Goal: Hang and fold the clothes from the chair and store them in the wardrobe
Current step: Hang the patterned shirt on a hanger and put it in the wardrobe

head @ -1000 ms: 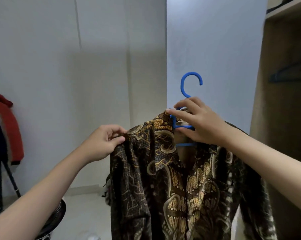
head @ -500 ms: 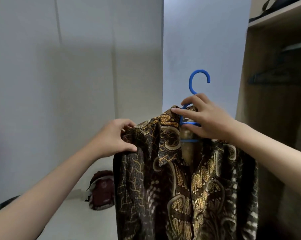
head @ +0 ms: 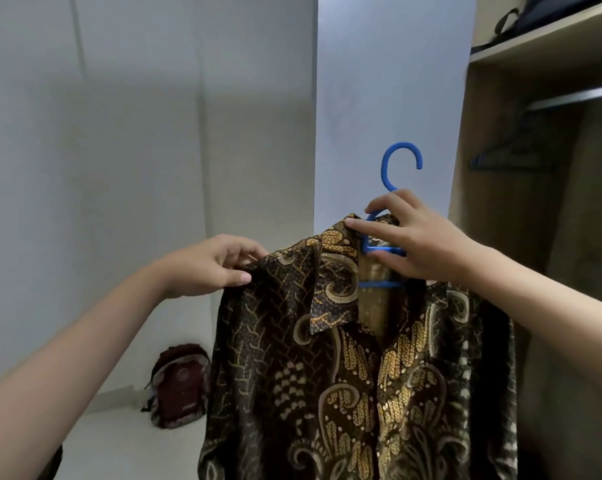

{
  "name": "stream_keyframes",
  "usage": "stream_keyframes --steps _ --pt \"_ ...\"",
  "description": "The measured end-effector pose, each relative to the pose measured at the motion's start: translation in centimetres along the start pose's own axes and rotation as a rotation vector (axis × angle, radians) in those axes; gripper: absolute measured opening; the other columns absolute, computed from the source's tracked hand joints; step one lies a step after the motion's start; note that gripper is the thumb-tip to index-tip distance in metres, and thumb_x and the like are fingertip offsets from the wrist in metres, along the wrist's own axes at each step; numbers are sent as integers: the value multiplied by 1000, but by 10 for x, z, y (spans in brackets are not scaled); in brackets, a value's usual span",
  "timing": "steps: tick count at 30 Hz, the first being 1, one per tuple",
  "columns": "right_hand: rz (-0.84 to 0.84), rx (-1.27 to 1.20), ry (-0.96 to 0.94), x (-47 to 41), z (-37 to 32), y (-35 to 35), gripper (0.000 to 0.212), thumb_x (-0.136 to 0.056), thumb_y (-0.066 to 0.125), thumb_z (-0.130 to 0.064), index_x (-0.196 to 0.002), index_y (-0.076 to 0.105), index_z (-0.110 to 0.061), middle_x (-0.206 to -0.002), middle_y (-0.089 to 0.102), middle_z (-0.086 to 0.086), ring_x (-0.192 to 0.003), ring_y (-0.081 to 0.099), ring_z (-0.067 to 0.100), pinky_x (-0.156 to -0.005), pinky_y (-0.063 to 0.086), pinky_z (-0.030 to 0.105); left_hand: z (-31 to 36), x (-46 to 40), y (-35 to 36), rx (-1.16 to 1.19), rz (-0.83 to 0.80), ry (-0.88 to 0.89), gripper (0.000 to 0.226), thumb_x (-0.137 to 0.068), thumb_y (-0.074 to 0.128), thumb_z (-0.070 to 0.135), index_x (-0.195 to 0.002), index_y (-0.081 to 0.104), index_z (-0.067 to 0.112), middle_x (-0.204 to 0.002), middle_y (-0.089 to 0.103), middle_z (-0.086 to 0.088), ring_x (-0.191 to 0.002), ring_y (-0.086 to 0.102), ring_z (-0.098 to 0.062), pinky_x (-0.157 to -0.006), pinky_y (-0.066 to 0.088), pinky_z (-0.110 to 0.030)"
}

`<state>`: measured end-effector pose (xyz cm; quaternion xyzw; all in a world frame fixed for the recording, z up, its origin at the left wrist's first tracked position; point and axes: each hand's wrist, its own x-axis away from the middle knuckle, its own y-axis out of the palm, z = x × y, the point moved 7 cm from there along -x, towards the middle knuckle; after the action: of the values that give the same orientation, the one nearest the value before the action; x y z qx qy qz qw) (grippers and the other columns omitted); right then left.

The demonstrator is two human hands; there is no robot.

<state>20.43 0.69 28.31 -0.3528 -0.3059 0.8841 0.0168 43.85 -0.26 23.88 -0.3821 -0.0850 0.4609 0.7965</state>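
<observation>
A dark brown batik shirt [head: 355,368] with gold patterning hangs on a blue plastic hanger [head: 384,251], held up in the air between the two hands. The right hand [head: 419,245] grips the hanger at its neck, just under the curved hook that rises above the knuckles; its fingers curl round the upper blue bars and the thumb presses from below, with the shirt's collar lying against the fingertips. The left hand [head: 211,266] pinches the shirt's shoulder seam, thumb on the front of the cloth and the other fingers tucked behind it, so the fabric is drawn taut toward that side. The shirt front falls open below the right hand, showing a lighter inner lining and a second blue crossbar of the hanger.

Past the right hand stands the open wardrobe [head: 500,209], its wooden side panel just beyond the wrist. Higher up inside it runs a metal rail [head: 576,97], and a dark hanger [head: 510,157] seems to hang from it, though that corner is dim. On the wardrobe's top shelf [head: 541,43] lies a dark bag [head: 548,12].

Below the left hand, on the pale floor [head: 119,441] against the grey wall, rests a maroon backpack [head: 178,388], just beside the hanging edge of the shirt.
</observation>
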Motion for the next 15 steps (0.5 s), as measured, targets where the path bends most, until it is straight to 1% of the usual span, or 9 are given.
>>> stream_keyframes --steps 2,4,6,8,10,11,12,15 --pt "-18 -1 9 1 -2 -1 49 -84 57 -31 -131 56 -16 -112 56 18 -103 50 35 -82 50 42 -2 0 5 38 -12 15 26 -92 49 -5 -105 64 13 -101 72 -1 -95 65 -10 -85 50 -20" --pt "-39 1 5 1 -5 -2 50 -85 56 -31 -133 55 -17 -113 55 18 -103 49 34 -80 50 40 0 1 6 -4 7 29 26 -91 54 2 -102 70 19 -101 72 -4 -93 66 -13 -86 50 -20" --pt "-52 6 3 2 -8 -3 51 -85 56 -32 -134 53 -17 -114 55 17 -104 48 33 -80 50 39 2 2 7 -19 -1 39 30 -91 54 0 -102 72 22 -103 73 -5 -97 67 -15 -88 50 -22" --pt "-50 7 -2 3 -11 -6 50 -86 56 -32 -134 53 -18 -113 54 17 -104 47 33 -82 49 39 3 5 8 -6 -28 37 33 -91 52 -5 -106 70 17 -105 72 -5 -102 66 -19 -92 51 -26" --pt "-50 15 -1 3 -14 -8 50 -85 59 -30 -133 54 -18 -113 54 17 -104 48 33 -83 49 41 4 7 6 9 -10 37 40 -89 53 -6 -107 70 25 -102 73 -5 -97 66 -17 -88 51 -22" --pt "-50 24 5 3 -15 -9 51 -83 63 -28 -133 54 -18 -113 54 17 -104 48 33 -84 49 42 4 8 3 20 19 37 42 -88 56 -4 -106 70 31 -97 72 -5 -92 64 -17 -84 50 -21" --pt "-48 32 14 3 -16 -11 52 -82 65 -27 -133 55 -17 -113 55 17 -104 49 33 -83 49 42 4 9 2 35 48 37 40 -87 59 -1 -108 69 32 -93 70 -4 -88 64 -19 -81 50 -22" --pt "-42 43 32 3 -20 -15 54 -81 67 -26 -132 55 -17 -113 55 17 -104 48 33 -83 50 41 8 12 2 22 104 61 30 -84 65 13 -111 67 26 -105 68 -3 -90 69 -27 -86 54 -30"
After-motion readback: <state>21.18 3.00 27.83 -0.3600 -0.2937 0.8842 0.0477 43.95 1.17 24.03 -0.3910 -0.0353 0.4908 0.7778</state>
